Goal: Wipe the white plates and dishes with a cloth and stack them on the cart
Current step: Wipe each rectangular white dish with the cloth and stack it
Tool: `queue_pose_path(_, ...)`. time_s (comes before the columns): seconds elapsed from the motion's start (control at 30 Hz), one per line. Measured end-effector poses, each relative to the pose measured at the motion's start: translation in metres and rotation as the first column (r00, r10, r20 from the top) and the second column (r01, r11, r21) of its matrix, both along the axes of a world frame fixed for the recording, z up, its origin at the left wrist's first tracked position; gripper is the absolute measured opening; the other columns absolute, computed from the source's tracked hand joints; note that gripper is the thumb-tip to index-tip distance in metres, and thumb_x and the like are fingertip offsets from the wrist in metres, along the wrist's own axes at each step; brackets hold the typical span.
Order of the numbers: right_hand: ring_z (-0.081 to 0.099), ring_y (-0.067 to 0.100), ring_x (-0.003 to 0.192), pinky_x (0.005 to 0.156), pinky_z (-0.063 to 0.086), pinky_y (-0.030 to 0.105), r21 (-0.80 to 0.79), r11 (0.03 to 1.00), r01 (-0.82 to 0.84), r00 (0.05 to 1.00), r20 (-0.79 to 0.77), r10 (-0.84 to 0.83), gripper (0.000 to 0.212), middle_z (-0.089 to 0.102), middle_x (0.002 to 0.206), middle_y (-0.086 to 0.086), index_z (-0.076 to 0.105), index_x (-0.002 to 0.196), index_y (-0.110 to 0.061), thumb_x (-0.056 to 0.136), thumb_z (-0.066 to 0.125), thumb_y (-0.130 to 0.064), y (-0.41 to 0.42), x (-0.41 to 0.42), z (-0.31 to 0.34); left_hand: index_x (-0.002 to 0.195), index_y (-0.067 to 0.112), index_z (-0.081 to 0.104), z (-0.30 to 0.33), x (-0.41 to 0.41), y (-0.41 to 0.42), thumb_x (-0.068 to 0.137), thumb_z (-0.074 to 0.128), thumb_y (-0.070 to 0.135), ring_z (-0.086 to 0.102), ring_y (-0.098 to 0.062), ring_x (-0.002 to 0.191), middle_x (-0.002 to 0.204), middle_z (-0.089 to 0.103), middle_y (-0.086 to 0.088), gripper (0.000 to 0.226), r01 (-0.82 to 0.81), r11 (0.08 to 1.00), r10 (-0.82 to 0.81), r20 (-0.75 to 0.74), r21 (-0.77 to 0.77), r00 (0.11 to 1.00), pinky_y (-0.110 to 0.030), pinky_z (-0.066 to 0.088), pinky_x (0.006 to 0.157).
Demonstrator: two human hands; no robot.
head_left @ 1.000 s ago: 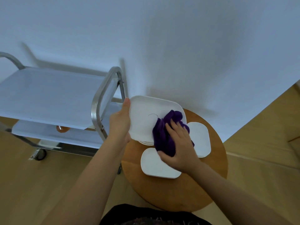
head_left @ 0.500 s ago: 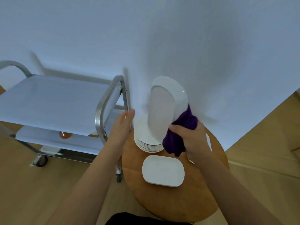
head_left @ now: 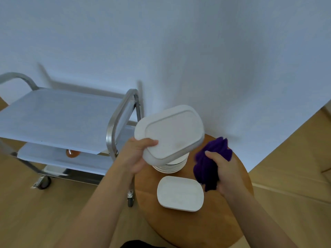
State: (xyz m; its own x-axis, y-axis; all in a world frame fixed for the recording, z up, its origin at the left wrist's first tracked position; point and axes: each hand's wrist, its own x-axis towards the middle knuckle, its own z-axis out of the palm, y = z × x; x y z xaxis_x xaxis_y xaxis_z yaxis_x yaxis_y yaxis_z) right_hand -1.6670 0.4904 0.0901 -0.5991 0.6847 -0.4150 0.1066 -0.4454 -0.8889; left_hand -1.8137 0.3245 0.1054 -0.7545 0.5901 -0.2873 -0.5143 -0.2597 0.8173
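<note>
My left hand (head_left: pixel 138 154) grips a white rounded-rectangular dish (head_left: pixel 172 133) by its near-left edge and holds it underside up above a stack of round white plates (head_left: pixel 170 166). A bunched purple cloth (head_left: pixel 211 161) sits in the grip of my right hand (head_left: pixel 225 172), to the right of the dish and apart from it. Another white rectangular dish (head_left: pixel 180 193) lies flat on the round wooden table (head_left: pixel 188 222). The metal cart (head_left: pixel 59 120) with white shelves stands to the left.
The cart's steel handle bar (head_left: pixel 116 122) rises close beside the table's left edge. A small brown object (head_left: pixel 72 153) lies on the cart's lower shelf. A white wall runs behind; wooden floor lies all around.
The dish stood on edge in my right hand with the cloth. Now my left hand holds it, turned underside up, and my right hand has drawn away rightward with the cloth.
</note>
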Motion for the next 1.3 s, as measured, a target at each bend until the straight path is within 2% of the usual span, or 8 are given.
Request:
queue_pose_path(0.13, 0.062, 0.008, 0.093, 0.065, 0.053, 0.022, 0.488, 0.857, -0.163, 0.96, -0.121, 0.251, 0.054, 0.064, 0.099, -0.013, 0.053, 0.112, -0.034, 0.066, 0.073, -0.016, 0.012, 0.0, 0.036, 0.097, 0.01, 0.062, 0.014, -0.014, -0.008, 0.075, 0.057, -0.015, 0.063, -0.024, 0.091, 0.091, 0.069, -0.006, 0.033, 0.132, 0.946, -0.194, -0.189, -0.297, 0.963, -0.03, 0.054, 0.063)
queue_pose_path(0.23, 0.035, 0.004, 0.13, 0.103, 0.037, 0.024, 0.826, 0.218, -0.521, 0.746, 0.316, 0.586, 0.09, 0.03, 0.146, -0.012, 0.021, 0.139, -0.046, 0.067, 0.072, -0.025, 0.008, -0.02, 0.062, 0.09, 0.008, 0.066, 0.027, -0.012, 0.0, 0.071, 0.059, -0.019, 0.068, -0.02, 0.081, 0.084, 0.072, -0.005, 0.034, 0.383, 0.807, -0.516, -0.221, -0.449, 0.828, -0.028, 0.056, 0.062)
queue_pose_path(0.3, 0.026, 0.013, 0.134, 0.107, 0.033, 0.03, 0.712, -0.135, -0.689, 0.537, 0.627, 0.564, 0.104, 0.01, 0.152, -0.009, 0.005, 0.144, -0.046, 0.071, 0.077, -0.031, 0.001, -0.035, 0.068, 0.088, 0.01, 0.069, 0.036, -0.008, 0.006, 0.066, 0.061, -0.02, 0.07, -0.016, 0.079, 0.082, 0.074, -0.003, 0.038, 0.537, 0.715, -0.666, -0.204, -0.448, 0.717, -0.023, 0.056, 0.063)
queue_pose_path(0.47, 0.043, 0.012, 0.113, 0.086, 0.048, 0.026, 0.599, -0.296, -0.744, 0.403, 0.756, 0.516, 0.106, 0.035, 0.13, -0.01, 0.01, 0.143, -0.044, 0.064, 0.08, -0.037, -0.008, -0.046, 0.06, 0.092, 0.026, 0.06, 0.042, 0.003, 0.005, 0.072, 0.065, -0.009, 0.065, -0.008, 0.079, 0.087, 0.067, 0.008, 0.04, 0.568, 0.47, -0.837, -0.137, -0.676, 0.529, -0.013, 0.048, 0.061)
queue_pose_path(0.53, 0.049, 0.008, 0.106, 0.082, 0.05, 0.023, 0.619, -0.206, -0.758, 0.401, 0.691, 0.602, 0.096, 0.046, 0.12, -0.013, 0.026, 0.138, -0.041, 0.061, 0.083, -0.035, -0.011, -0.047, 0.056, 0.087, 0.029, 0.058, 0.039, 0.006, 0.001, 0.074, 0.067, -0.001, 0.057, -0.007, 0.082, 0.089, 0.06, 0.008, 0.034, 0.499, 0.434, -0.847, -0.151, -0.75, 0.51, -0.011, 0.043, 0.061)
queue_pose_path(0.7, 0.06, 0.001, 0.089, 0.067, 0.049, 0.013, 0.641, 0.243, -0.728, 0.552, 0.337, 0.762, 0.058, 0.061, 0.096, -0.016, 0.052, 0.1, -0.039, 0.059, 0.087, -0.018, -0.008, -0.043, 0.051, 0.083, 0.023, 0.052, 0.041, 0.008, -0.008, 0.066, 0.072, 0.01, 0.051, -0.005, 0.078, 0.084, 0.053, 0.007, 0.029, 0.372, 0.601, -0.747, -0.332, -0.707, 0.575, -0.002, 0.04, 0.053)
queue_pose_path(0.9, 0.063, 0.007, 0.088, 0.072, 0.055, 0.02, 0.597, 0.361, -0.716, 0.619, 0.304, 0.725, 0.054, 0.066, 0.096, -0.009, 0.057, 0.106, -0.025, 0.061, 0.086, -0.021, 0.008, -0.029, 0.052, 0.092, -0.003, 0.063, 0.047, 0.0, -0.014, 0.043, 0.068, 0.023, 0.064, -0.021, 0.083, 0.085, 0.064, -0.008, 0.056, 0.43, 0.743, -0.662, -0.465, -0.513, 0.588, -0.025, 0.052, 0.064)
queue_pose_path(1.3, 0.067, 0.012, 0.084, 0.066, 0.054, 0.021, 0.466, 0.678, -0.569, 0.781, 0.049, 0.623, 0.06, 0.071, 0.09, -0.009, 0.06, 0.103, -0.023, 0.048, 0.084, -0.025, 0.023, -0.003, 0.038, 0.063, 0.007, 0.072, 0.048, -0.006, -0.02, 0.038, 0.066, 0.01, 0.067, -0.02, 0.063, 0.065, 0.067, -0.008, 0.026, 0.432, 0.875, -0.485, -0.424, -0.221, 0.765, -0.024, 0.05, 0.049)
